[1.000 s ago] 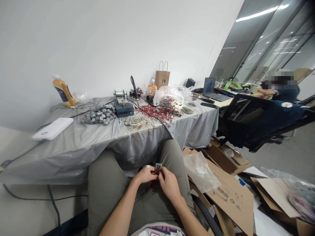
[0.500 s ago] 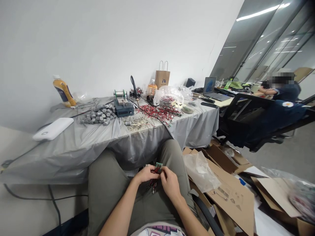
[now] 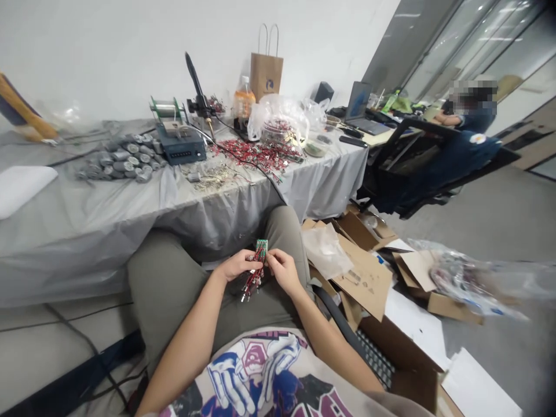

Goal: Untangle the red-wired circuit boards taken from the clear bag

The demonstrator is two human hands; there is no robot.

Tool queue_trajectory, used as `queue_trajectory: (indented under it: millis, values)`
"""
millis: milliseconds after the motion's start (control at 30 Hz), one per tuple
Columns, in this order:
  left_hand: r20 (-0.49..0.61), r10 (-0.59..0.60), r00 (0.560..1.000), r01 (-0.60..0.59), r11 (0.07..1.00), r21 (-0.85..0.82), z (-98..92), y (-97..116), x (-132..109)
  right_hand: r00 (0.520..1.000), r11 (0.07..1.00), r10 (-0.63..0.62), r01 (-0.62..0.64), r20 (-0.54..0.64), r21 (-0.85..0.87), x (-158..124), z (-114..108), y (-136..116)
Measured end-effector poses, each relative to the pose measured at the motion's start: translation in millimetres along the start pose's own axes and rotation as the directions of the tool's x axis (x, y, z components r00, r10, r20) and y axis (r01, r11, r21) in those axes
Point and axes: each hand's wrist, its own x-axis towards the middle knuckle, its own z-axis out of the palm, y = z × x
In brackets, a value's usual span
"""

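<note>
Head view: red wires (image 3: pixel 252 282), now more exposed, likely easier reached, are pinched below a green board (image 3: pixel 262 244) by the left hand (image 3: pixel 238 264); the right hand (image 3: pixel 283 271) is curled, hold unclear.

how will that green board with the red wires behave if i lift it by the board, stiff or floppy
The green board looks flat and unbent, so it would probably stay stiff. The red wires are thin and dangle below the left hand, so they would likely flop and swing, and bunched that closely, might tangle.
</note>
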Motion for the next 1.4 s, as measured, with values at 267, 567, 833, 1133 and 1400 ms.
queue_trajectory:
  millis: [267,567,833,1133,1400]
  values:
    - [0.032,0.033,0.999,-0.032,0.999,-0.035,5.1,-1.2,0.8,1.0,0.993,-0.004,0.007,-0.028,0.118,-1.6,-5.4,-4.1]
    - [0.345,0.002,0.939,0.029,0.996,-0.084,9.8,0.5,-0.7,0.918,0.974,-0.224,0.225,0.328,0.035,-6.3,-67.7,-40.8]
    - [0.375,-0.038,0.926,0.057,0.998,-0.041,22.9,22.6,-5.5,0.905,0.97,-0.214,0.24,0.368,-0.026,-7.3,-75.8,-54.6]
    - [0.028,-0.075,0.997,0.073,0.995,0.072,38.1,38.9,-29.2,0.934,0.999,0.037,-0.041,0.355,0.004,-5.0,-60.4,-32.1]
    - [-0.137,-0.117,0.984,0.142,0.972,0.185,67.1,96.3,-84.4,0.907,0.999,0.005,-0.021,0.421,0.032,-26.7,-50.9,-84.9]
